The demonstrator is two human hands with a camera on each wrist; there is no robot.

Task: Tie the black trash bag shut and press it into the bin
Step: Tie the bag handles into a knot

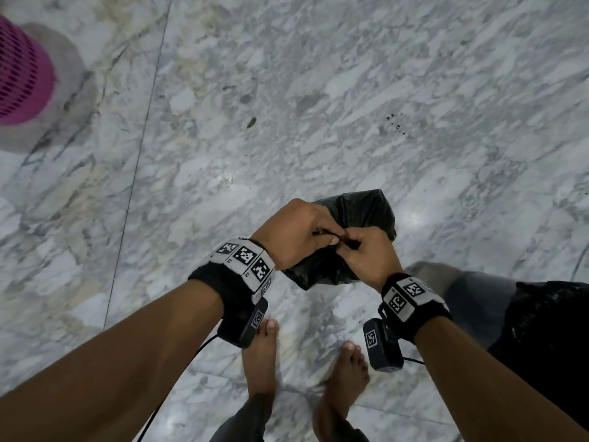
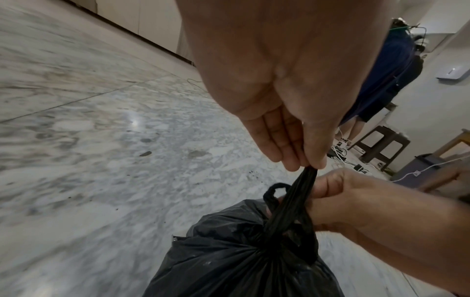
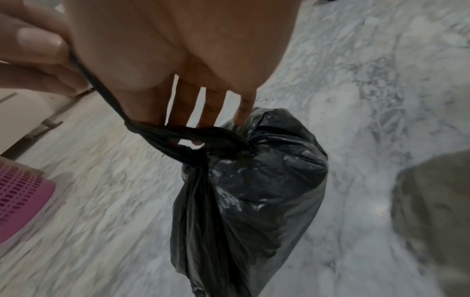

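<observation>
A filled black trash bag (image 1: pixel 357 215) hangs above the marble floor, held up by both hands. Its top is gathered into twisted black strands (image 2: pixel 292 209) that cross at the neck. My left hand (image 1: pixel 296 234) pinches one strand between thumb and fingertips (image 2: pixel 305 160). My right hand (image 1: pixel 363 253) curls round the other strand, which loops over its fingers (image 3: pixel 203 112) in the right wrist view. The bag (image 3: pixel 254 191) dangles below, wrinkled and bulging. A grey bin lined with black plastic (image 1: pixel 522 314) stands at my right, partly behind my right forearm.
A pink perforated basket (image 1: pixel 22 71) sits on the floor at far left. My bare feet (image 1: pixel 261 355) stand just below the bag. In the left wrist view a person in dark blue (image 2: pixel 386 76), a brown stool (image 2: pixel 381 146) and cables lie at the far wall.
</observation>
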